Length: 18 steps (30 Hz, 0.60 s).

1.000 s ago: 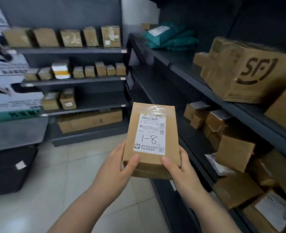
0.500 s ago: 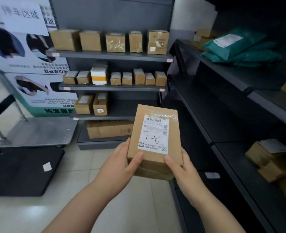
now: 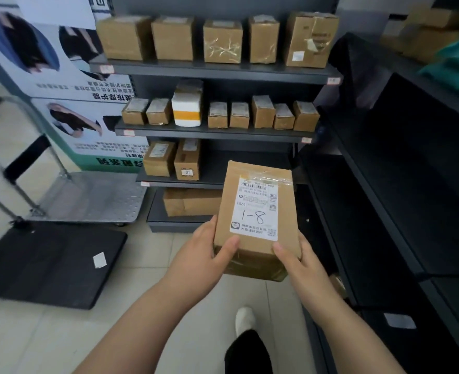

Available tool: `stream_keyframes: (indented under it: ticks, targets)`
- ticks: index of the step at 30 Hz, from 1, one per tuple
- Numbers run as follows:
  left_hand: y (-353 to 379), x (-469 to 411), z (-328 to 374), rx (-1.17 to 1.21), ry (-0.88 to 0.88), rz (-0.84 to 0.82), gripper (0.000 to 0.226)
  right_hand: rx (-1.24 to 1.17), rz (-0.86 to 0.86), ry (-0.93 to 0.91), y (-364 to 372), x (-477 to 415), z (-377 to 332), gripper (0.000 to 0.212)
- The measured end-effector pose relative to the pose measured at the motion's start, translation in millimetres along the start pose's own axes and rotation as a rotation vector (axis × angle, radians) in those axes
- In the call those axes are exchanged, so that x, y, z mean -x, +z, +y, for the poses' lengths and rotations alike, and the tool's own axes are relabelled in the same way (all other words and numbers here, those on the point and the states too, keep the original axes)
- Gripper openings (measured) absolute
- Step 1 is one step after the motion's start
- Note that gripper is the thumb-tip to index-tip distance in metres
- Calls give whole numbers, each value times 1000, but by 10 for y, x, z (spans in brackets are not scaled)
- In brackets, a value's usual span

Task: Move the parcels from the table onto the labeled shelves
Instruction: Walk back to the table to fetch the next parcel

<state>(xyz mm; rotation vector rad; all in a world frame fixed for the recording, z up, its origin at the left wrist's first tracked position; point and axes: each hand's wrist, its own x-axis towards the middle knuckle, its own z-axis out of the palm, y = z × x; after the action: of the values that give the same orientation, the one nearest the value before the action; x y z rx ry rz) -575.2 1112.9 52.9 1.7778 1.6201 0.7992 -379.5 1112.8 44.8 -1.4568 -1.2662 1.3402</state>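
While both hands, left [image 3: 201,255] and right [image 3: 301,263], grip it, the parcel [image 3: 252,217] marked 1-8 points lengthwise away.

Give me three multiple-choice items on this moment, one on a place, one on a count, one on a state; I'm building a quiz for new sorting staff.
1. Where is the white foam box?
A. top shelf
B. second shelf from the top
C. floor

2. How many boxes stand on the top shelf?
A. three
B. five
C. eight

3. How is the parcel marked 1-8 held?
A. both hands
B. left hand only
C. lying on a shelf

Answers: 1 B, it stands among small brown boxes there. 2 B, five stand in a row. 3 A, the left hand and right hand grip its lower end.
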Motion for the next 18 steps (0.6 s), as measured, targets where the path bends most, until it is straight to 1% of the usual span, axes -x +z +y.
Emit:
stream_keyframes:
  ticks: [2, 6, 12, 18]
  targets:
    - [41, -251, -86, 2, -28, 7, 47, 2, -21, 18, -5, -320, 46, 46]
    - [173, -832, -289, 4, -94, -9, 43, 17, -78, 74, -39, -1017, 132, 46]
    - [298, -1726, -534, 13, -222, 28, 40, 64, -233, 162, -163, -2096, 143, 44]
    - [466, -2401, -911, 86, -329, 47, 41, 119, -348, 160, -153, -3018, 280, 54]
